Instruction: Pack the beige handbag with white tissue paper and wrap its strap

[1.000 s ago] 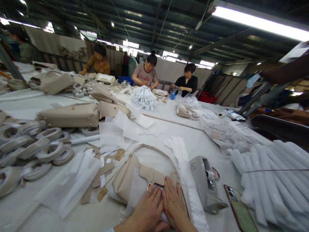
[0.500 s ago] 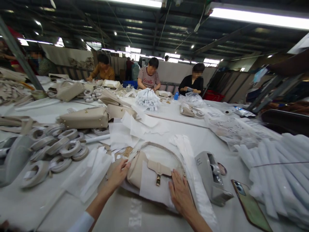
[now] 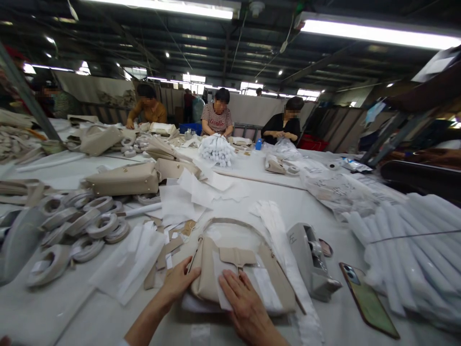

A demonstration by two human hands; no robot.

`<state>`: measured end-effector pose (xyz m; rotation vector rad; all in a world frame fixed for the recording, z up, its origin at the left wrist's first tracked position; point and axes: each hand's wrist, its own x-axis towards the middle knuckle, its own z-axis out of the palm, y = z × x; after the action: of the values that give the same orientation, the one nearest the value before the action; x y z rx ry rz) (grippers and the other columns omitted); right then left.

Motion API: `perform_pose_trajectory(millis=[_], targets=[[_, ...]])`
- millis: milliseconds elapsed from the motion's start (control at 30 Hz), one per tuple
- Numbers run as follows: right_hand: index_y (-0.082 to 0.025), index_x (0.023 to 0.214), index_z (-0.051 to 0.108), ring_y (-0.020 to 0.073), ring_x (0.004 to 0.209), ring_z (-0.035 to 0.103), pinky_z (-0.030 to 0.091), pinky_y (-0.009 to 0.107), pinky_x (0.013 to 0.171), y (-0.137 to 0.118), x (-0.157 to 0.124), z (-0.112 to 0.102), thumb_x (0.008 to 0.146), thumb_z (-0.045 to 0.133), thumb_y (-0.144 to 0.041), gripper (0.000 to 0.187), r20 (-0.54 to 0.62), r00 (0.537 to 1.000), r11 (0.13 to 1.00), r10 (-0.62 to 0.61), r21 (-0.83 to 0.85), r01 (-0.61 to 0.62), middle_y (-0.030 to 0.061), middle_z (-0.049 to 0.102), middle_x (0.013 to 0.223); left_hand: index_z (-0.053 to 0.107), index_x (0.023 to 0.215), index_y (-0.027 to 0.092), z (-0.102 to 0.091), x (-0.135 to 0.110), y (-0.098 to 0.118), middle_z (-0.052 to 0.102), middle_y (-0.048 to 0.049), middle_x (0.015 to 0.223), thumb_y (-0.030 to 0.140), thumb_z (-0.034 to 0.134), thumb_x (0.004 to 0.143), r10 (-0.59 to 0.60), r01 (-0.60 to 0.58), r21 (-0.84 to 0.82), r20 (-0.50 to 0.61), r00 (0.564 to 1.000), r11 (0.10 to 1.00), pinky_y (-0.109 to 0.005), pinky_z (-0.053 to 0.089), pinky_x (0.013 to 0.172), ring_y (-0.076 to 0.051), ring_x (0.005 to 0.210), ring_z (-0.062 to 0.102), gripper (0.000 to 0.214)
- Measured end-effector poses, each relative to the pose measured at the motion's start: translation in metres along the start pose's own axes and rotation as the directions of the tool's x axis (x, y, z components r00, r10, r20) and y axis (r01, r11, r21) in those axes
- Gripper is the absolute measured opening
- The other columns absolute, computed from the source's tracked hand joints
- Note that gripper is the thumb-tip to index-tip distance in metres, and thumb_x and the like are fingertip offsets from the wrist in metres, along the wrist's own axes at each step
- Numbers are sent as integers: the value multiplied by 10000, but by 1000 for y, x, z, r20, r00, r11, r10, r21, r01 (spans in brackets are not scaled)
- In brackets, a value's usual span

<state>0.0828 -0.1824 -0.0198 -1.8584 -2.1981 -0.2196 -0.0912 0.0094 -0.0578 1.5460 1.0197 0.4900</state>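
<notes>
Bag [image 3: 207,271], beige, one: lying on the bench [image 3: 144,319] directly before the person, handle [image 3: 236,221] arching on its far side, flap [image 3: 236,255] coming down over its front. White paper [image 3: 267,290]: showing on the bag's front. Right hand [image 3: 243,300]: resting palm-down there, fingers extending nearly together toward the flap's strap; seemingly pressing the paper flat. Left hand [image 3: 178,281]: touching the bag's left end, seemingly steadying it; whether it is gripping, cannot tell. White strip [image 3: 284,250]: running just beside the bag, along its right. Dispenser [image 3: 311,264], grey: standing right of the bag, past the strip, apparently for easy reach. Phone [image 3: 369,300]: lying farther right of the bag, back facing up. White rolls [image 3: 406,254]: lying farthest right of the bag, a cord [image 3: 414,236] binding them. Cards [image 3: 169,254]: lying loose, left of the bag. Tape rolls [image 3: 103,225]: heaping farther left of the bag, probably as stock. Co-workers [image 3: 218,115], several: working beyond the bag.
</notes>
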Motion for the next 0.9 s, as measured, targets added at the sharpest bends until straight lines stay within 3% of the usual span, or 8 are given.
perform_pose_trajectory(millis=[100,300,500,567,633,700,800,900], targets=[[-162,1417,375,231,1282,450,390,440,1067,-4,5,7,880,449,-184,542,-3,999,998,44,53,-44,102,484,1390,598,1193,101,3,-8,-4,672,-143,1100,614,677,610,-18,18,2,25,1000,1000,-418,469,893,-326,985,618,781],[-170,1368,435,224,1192,542,431,450,1038,-11,13,21,970,346,-236,414,-165,946,957,278,129,-259,95,587,1286,558,1225,106,8,-14,-6,633,-152,1175,589,660,649,26,-26,-23,-1,1000,999,-439,460,920,-324,1019,603,758],[-200,1320,497,278,1224,506,477,484,973,-14,19,33,985,278,-259,405,-254,780,820,572,191,-540,81,619,1239,504,1264,83,8,-17,-14,681,-130,1013,601,648,687,-36,39,-126,31,999,991,-387,492,862,-298,985,626,789],[-188,1349,463,283,1212,517,474,495,968,-14,17,40,977,299,-251,411,-266,819,861,508,149,-486,91,609,1253,488,1273,63,7,-15,-16,693,-122,952,609,666,670,-66,73,-176,48,997,982,-375,500,825,-288,926,644,833],[-169,1381,421,284,1194,534,445,508,996,-15,14,49,955,365,-257,438,-256,916,951,309,72,-300,109,599,1265,483,1271,53,6,-13,-15,699,-128,951,595,703,638,-76,91,-230,73,994,969,-369,503,810,-284,900,652,862],[-154,1396,399,281,1203,528,412,506,1029,-17,12,55,924,426,-251,483,-237,960,989,147,12,-149,122,588,1278,496,1257,56,5,-11,-14,693,-145,1014,570,735,613,-67,90,-278,92,994,956,-363,501,831,-286,936,647,858],[-116,1399,395,298,1242,488,371,521,1055,-19,10,50,901,466,-284,530,-186,972,990,141,20,-140,154,542,1325,556,1208,75,3,-10,-12,668,-153,1112,560,743,609,-38,66,-287,101,994,956,-371,483,900,-303,1025,619,793],[-129,1358,459,310,1232,496,371,546,1043,-13,13,27,924,437,-433,530,-55,987,972,151,188,-139,153,540,1326,616,1153,98,1,-9,-12,663,-139,1134,575,724,627,-14,35,-227,94,995,973,-388,475,929,-325,1064,599,719]])
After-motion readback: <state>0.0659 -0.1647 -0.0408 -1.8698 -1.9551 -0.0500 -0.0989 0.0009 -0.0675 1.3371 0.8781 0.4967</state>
